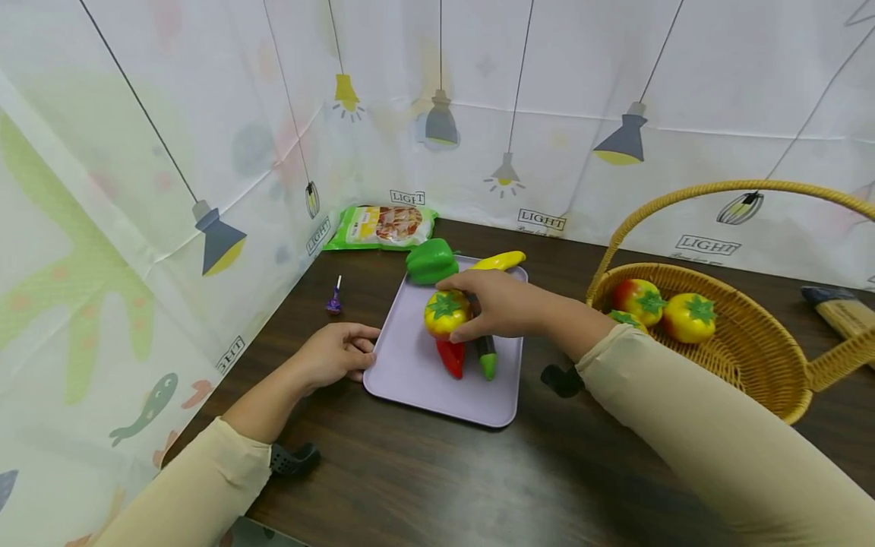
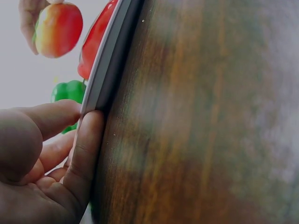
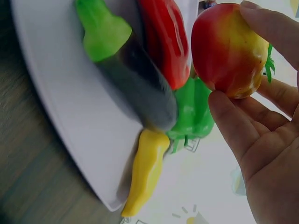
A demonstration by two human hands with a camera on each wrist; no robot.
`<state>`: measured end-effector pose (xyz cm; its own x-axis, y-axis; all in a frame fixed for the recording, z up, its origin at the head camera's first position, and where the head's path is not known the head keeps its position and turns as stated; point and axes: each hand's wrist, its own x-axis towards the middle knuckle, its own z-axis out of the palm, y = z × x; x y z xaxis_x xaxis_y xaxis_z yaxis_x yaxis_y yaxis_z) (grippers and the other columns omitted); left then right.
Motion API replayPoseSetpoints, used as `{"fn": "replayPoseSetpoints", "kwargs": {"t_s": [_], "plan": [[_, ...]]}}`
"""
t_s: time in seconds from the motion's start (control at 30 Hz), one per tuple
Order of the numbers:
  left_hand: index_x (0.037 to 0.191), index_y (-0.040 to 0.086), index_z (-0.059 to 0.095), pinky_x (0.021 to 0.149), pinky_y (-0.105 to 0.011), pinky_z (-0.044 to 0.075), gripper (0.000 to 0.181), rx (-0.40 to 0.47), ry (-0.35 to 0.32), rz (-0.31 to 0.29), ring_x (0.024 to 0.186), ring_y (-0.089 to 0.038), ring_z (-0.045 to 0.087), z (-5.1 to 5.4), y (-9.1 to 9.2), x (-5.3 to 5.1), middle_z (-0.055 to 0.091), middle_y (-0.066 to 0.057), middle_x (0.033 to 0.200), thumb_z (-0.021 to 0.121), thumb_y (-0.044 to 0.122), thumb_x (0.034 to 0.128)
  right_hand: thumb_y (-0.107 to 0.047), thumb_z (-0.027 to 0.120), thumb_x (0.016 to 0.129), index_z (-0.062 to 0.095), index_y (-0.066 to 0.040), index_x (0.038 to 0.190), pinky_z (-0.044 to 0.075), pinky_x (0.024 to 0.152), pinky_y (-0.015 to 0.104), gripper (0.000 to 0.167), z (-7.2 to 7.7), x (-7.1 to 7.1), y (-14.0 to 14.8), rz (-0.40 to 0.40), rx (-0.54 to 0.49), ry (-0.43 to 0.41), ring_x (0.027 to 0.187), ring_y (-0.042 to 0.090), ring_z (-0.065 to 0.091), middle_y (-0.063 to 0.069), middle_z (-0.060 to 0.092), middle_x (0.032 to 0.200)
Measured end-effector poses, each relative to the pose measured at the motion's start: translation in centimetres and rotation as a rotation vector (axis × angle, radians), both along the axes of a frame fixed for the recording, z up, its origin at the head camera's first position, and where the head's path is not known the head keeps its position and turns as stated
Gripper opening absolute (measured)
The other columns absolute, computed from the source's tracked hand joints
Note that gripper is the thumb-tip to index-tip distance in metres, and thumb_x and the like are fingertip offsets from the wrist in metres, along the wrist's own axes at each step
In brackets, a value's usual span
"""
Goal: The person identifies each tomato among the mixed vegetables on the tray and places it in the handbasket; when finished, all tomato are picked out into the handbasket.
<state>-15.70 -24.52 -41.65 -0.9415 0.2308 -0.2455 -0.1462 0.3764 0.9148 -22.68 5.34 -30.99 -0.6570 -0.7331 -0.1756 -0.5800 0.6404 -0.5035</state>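
Observation:
My right hand (image 1: 504, 302) grips a yellow-and-red toy tomato (image 1: 446, 317) with a green leafy top, raised above the lilac tray (image 1: 410, 372). The left hand (image 1: 336, 352) pinches the tray's left rim between thumb and fingers, clearest in the left wrist view. On the tray lie a red chili pepper (image 3: 169, 42), a dark eggplant (image 3: 135, 81) with a green cap, and a slim yellow pepper (image 3: 148, 170). A green bell pepper (image 1: 432, 261) sits at the tray's far left corner. From the head view, the tomato and right hand partly cover the chili and eggplant.
To the right stands a tall-handled wicker basket (image 1: 766, 334) with more toy tomatoes (image 1: 689, 317) inside. A purple lollipop (image 1: 334, 300) lies left of the tray, and a green snack bag (image 1: 383, 227) lies behind it. Printed curtains enclose the table's back and left.

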Motion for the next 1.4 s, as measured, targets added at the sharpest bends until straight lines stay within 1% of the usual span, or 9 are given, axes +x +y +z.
{"fn": "replayPoseSetpoints", "kwargs": {"t_s": [0.1,0.23,0.33,0.63,0.83,0.93,1.17,1.4], "plan": [[0.141,-0.005,0.055,0.07,-0.034,0.061,0.05,-0.001,-0.004,0.0,0.083,-0.02,0.064,-0.1,0.0,0.0,0.062,-0.015,0.102,0.069,0.0,0.0931,-0.035,0.085,0.085,0.05,-0.015,0.15,0.052,0.098,0.039,0.076,0.1,0.0,0.8,-0.001,-0.022,-0.014,0.112,0.021,0.056,0.001,0.055,0.137],[0.141,-0.005,0.054,0.07,-0.033,0.061,0.05,-0.005,-0.005,0.004,0.083,-0.02,0.064,-0.2,0.0,0.0,0.062,-0.015,0.102,0.069,0.0,0.0932,-0.03,0.086,0.084,0.051,-0.013,0.149,0.052,0.1,0.043,0.075,0.4,0.1,1.7,-0.011,-0.058,-0.05,0.119,0.022,0.056,0.004,0.055,0.139],[0.141,-0.005,0.054,0.07,-0.034,0.061,0.051,-0.007,-0.005,0.004,0.083,-0.02,0.063,-0.2,0.0,0.0,0.062,-0.015,0.102,0.069,-0.001,0.0931,-0.027,0.087,0.084,0.051,-0.014,0.149,0.051,0.101,0.045,0.076,0.6,0.2,2.4,-0.025,-0.065,-0.058,0.122,0.022,0.055,0.005,0.054,0.141],[0.141,-0.006,0.054,0.07,-0.034,0.061,0.051,-0.005,-0.005,-0.003,0.082,-0.019,0.063,0.0,0.2,0.1,0.061,-0.015,0.102,0.069,-0.001,0.0931,-0.028,0.088,0.082,0.05,-0.015,0.151,0.053,0.098,0.044,0.079,1.1,0.6,4.4,-0.075,-0.016,-0.015,0.122,0.025,0.055,0.007,0.054,0.142],[0.142,-0.006,0.053,0.07,-0.034,0.061,0.052,-0.005,-0.004,-0.008,0.082,-0.019,0.062,0.2,0.2,0.1,0.061,-0.014,0.103,0.069,-0.001,0.0929,-0.032,0.088,0.081,0.052,-0.019,0.148,0.057,0.092,0.04,0.077,1.3,0.8,5.9,-0.108,0.013,0.04,0.111,0.025,0.06,0.005,0.056,0.135],[0.142,-0.005,0.053,0.07,-0.034,0.061,0.052,-0.008,-0.008,-0.003,0.082,-0.02,0.062,0.3,0.2,0.1,0.06,-0.015,0.103,0.069,-0.001,0.0931,-0.033,0.088,0.081,0.052,-0.019,0.149,0.057,0.091,0.041,0.078,1.6,1.0,6.8,-0.117,0.008,0.064,0.109,0.025,0.062,0.005,0.057,0.133],[0.142,-0.005,0.054,0.07,-0.034,0.061,0.051,-0.01,-0.008,0.005,0.083,-0.02,0.062,0.4,0.1,0.2,0.06,-0.015,0.104,0.069,0.0,0.0935,-0.031,0.088,0.082,0.051,-0.016,0.149,0.056,0.094,0.044,0.079,2.2,1.6,8.4,-0.139,0.0,0.054,0.115,0.027,0.062,0.009,0.057,0.136],[0.142,-0.005,0.053,0.071,-0.034,0.061,0.051,-0.009,-0.006,-0.001,0.083,-0.02,0.063,0.4,0.2,0.2,0.06,-0.015,0.104,0.069,-0.001,0.0941,-0.031,0.088,0.082,0.05,-0.014,0.15,0.056,0.094,0.043,0.08,2.6,2.0,10.2,-0.152,-0.016,0.066,0.116,0.028,0.062,0.01,0.055,0.139]]}}
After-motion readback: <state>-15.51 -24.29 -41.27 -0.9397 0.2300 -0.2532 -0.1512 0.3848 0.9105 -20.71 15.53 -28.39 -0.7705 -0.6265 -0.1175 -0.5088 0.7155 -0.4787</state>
